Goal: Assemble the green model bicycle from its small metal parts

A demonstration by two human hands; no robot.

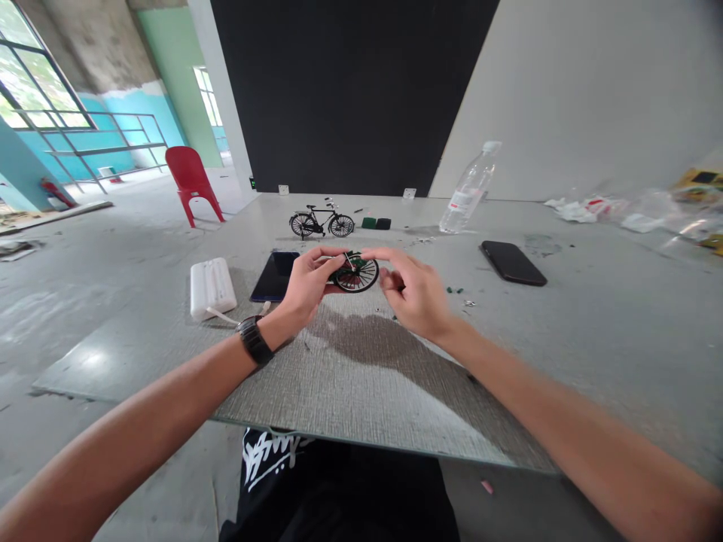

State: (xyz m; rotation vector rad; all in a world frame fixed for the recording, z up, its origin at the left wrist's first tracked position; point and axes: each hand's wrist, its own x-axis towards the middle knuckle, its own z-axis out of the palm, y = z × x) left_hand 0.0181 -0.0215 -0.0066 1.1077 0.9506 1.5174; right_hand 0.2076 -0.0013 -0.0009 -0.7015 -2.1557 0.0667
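Observation:
My left hand [310, 282], with a watch on its wrist, is closed around a miniature bicycle with green parts [355, 271], raised above the table. Its black spoked wheel faces right and my fingers hide the rest. On the other side, my right hand [418, 290] reaches its index finger to the top of the wheel; the thumb is apart from it and the other fingers are curled. Nothing shows in that hand. A finished-looking black miniature bicycle [321, 223] stands upright farther back.
Left of my hands lie a phone [275, 275] and a white power bank [212, 288] with a cable. To the right are small green pieces [455, 290], silver bits [469, 303] and a black phone [513, 263]. A water bottle [470, 188] stands behind, near two small blocks [376, 223].

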